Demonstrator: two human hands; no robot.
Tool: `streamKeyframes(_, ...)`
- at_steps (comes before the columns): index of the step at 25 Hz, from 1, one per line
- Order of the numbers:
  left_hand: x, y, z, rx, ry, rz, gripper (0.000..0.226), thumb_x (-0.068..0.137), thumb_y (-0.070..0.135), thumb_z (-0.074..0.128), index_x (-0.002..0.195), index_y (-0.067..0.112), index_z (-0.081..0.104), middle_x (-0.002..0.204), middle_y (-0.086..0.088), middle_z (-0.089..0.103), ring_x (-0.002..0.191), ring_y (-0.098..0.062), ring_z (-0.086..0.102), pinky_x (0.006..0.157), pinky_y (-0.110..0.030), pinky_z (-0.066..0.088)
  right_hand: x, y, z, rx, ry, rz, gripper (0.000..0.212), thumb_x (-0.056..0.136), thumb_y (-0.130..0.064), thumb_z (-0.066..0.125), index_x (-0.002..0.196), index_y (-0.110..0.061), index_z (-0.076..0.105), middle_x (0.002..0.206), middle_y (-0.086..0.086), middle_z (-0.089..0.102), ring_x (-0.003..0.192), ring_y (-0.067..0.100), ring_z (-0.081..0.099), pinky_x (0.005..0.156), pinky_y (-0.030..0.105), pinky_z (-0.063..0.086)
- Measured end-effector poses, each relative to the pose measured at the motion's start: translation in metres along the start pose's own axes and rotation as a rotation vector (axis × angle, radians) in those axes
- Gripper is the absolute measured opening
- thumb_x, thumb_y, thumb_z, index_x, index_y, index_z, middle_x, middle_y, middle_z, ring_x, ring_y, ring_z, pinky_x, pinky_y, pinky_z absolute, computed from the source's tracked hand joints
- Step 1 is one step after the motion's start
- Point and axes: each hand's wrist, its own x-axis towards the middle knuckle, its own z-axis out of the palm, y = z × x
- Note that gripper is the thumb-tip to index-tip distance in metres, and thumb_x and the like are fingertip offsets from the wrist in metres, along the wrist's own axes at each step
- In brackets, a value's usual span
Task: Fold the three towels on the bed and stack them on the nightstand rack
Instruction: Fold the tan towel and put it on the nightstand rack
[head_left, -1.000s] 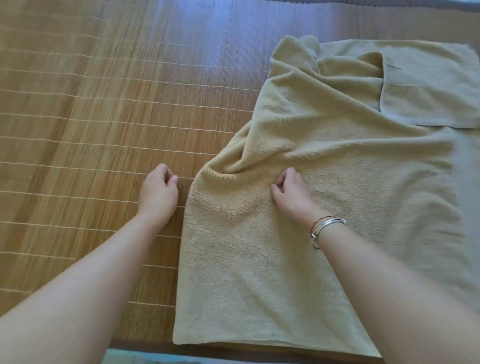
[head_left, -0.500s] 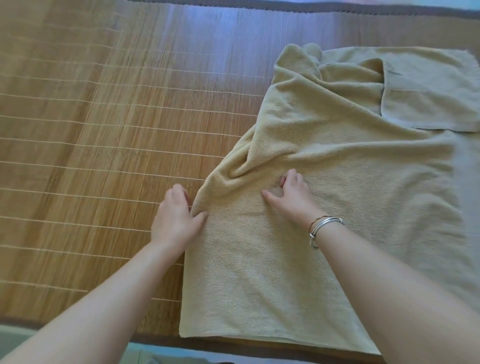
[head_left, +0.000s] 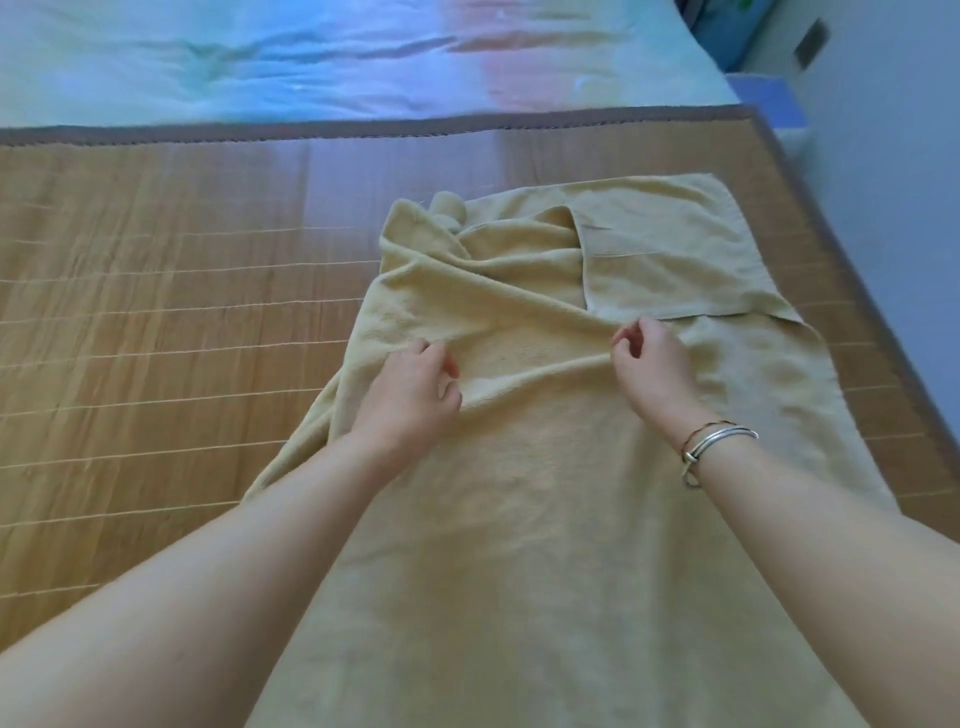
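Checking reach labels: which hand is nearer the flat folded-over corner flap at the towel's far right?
Right. The right hand sits just below the flap; the left hand is farther off, on the towel toward its left side.

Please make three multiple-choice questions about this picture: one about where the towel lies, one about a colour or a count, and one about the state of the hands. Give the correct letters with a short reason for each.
1. Where does the large pale yellow terry towel lie?
A. on the woven bamboo mat
B. on a wooden chair
C. on a tiled floor

2. On which wrist are the thin metal bangles?
A. the left wrist
B. the right wrist
C. both wrists

3. What are the left hand and the right hand doing?
A. both lie flat on the mat
B. both pinch a raised ridge of the towel
C. both hang in the air, away from the towel

Answers:
1 A: bamboo slats show around the towel on the left, far and right sides.
2 B: the bangles sit only on the right wrist; the left wrist is bare.
3 B: the fingers of each hand are curled onto the fold running between them.
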Motion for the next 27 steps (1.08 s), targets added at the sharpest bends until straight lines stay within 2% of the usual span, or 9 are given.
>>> streamKeyframes(4, 0.053, 0.035, 0.018, 0.03, -0.01, 0.039, 0.026, 0.09, 0.017, 0.051, 0.116, 0.017, 0.054, 0.117, 0.002, 0.053, 0.109, -0.021, 0.049, 0.091, -0.036, 0.043, 0.057, 0.023, -0.024, -0.127, 0.016, -0.033, 0.015, 0.087, -0.012, 0.048, 0.09, -0.015, 0.062, 0.1, 0.008, 0.059, 0.095, 0.028, 0.057, 0.079, 0.035, 0.047)
streamKeyframes(8, 0.103, 0.051, 0.038, 0.06, -0.044, 0.047, 0.04, 0.088, 0.01, 0.047, 0.127, 0.019, 0.05, 0.129, 0.001, 0.049, 0.116, -0.024, 0.047, 0.096, -0.042, 0.043, 0.093, 0.032, -0.022, -0.444, -0.239, -0.165, 0.036, 0.088, -0.018, 0.055, 0.124, -0.018, 0.05, 0.118, 0.009, 0.046, 0.105, 0.029, 0.052, 0.082, 0.038, 0.048)
streamKeyframes(12, 0.15, 0.064, 0.053, 0.126, -0.039, 0.119, 0.047, 0.087, 0.005, 0.044, 0.132, 0.019, 0.048, 0.13, -0.002, 0.05, 0.114, -0.028, 0.047, 0.098, -0.043, 0.041, 0.115, 0.034, -0.02, -0.662, -0.411, -0.346, 0.056, 0.08, -0.019, 0.063, 0.13, -0.017, 0.038, 0.121, 0.009, 0.039, 0.101, 0.029, 0.054, 0.071, 0.038, 0.049)
streamKeyframes(14, 0.177, 0.074, 0.055, 0.145, -0.042, 0.127, 0.054, 0.086, 0.002, 0.046, 0.137, 0.02, 0.043, 0.133, -0.002, 0.046, 0.113, -0.029, 0.048, 0.096, -0.043, 0.042, 0.127, 0.034, -0.026, -0.716, -0.446, -0.442, 0.045, 0.083, -0.02, 0.06, 0.123, -0.017, 0.04, 0.115, 0.006, 0.043, 0.093, 0.029, 0.057, 0.062, 0.035, 0.043)
streamKeyframes(16, 0.203, 0.085, 0.057, 0.134, -0.082, 0.078, 0.067, 0.083, -0.002, 0.047, 0.143, 0.025, 0.034, 0.139, 0.0, 0.04, 0.114, -0.028, 0.05, 0.088, -0.041, 0.046, 0.143, 0.031, -0.034, -0.687, -0.388, -0.5, 0.021, 0.087, -0.018, 0.052, 0.108, -0.016, 0.049, 0.106, 0.005, 0.053, 0.089, 0.031, 0.059, 0.06, 0.034, 0.039)
streamKeyframes(19, 0.241, 0.093, 0.059, 0.099, -0.131, -0.062, 0.067, 0.085, 0.008, 0.057, 0.143, 0.027, 0.032, 0.139, -0.002, 0.044, 0.117, -0.027, 0.053, 0.091, -0.04, 0.047, 0.181, 0.025, -0.055, -0.418, -0.101, -0.329, 0.013, 0.091, -0.015, 0.046, 0.092, -0.012, 0.059, 0.088, 0.008, 0.065, 0.083, 0.031, 0.064, 0.063, 0.036, 0.049)
streamKeyframes(21, 0.26, 0.092, 0.057, 0.027, -0.168, -0.179, 0.043, 0.086, 0.022, 0.064, 0.127, 0.021, 0.049, 0.121, -0.003, 0.057, 0.102, -0.024, 0.059, 0.083, -0.037, 0.049, 0.212, 0.022, -0.074, -0.183, 0.047, -0.095, 0.02, 0.094, -0.014, 0.043, 0.089, -0.014, 0.063, 0.076, 0.003, 0.067, 0.059, 0.022, 0.068, 0.055, 0.033, 0.052)
streamKeyframes(24, 0.285, 0.094, 0.05, 0.089, -0.152, -0.204, 0.006, 0.088, 0.026, 0.062, 0.088, 0.02, 0.062, 0.1, -0.002, 0.064, 0.085, -0.021, 0.057, 0.071, -0.029, 0.043, 0.259, 0.027, -0.092, 0.057, 0.094, 0.186, 0.017, 0.098, -0.016, 0.046, 0.095, -0.015, 0.063, 0.092, -0.001, 0.07, 0.05, 0.017, 0.068, 0.047, 0.029, 0.052)
streamKeyframes(27, 0.31, 0.102, 0.047, 0.147, 0.003, -0.113, 0.01, 0.093, 0.026, 0.054, 0.094, 0.019, 0.061, 0.106, -0.001, 0.053, 0.107, -0.031, 0.051, 0.088, -0.037, 0.042, 0.291, 0.041, -0.086, 0.069, 0.096, 0.306, 0.016, 0.097, -0.016, 0.048, 0.103, -0.016, 0.062, 0.096, 0.002, 0.069, 0.051, 0.017, 0.069, 0.043, 0.025, 0.048)
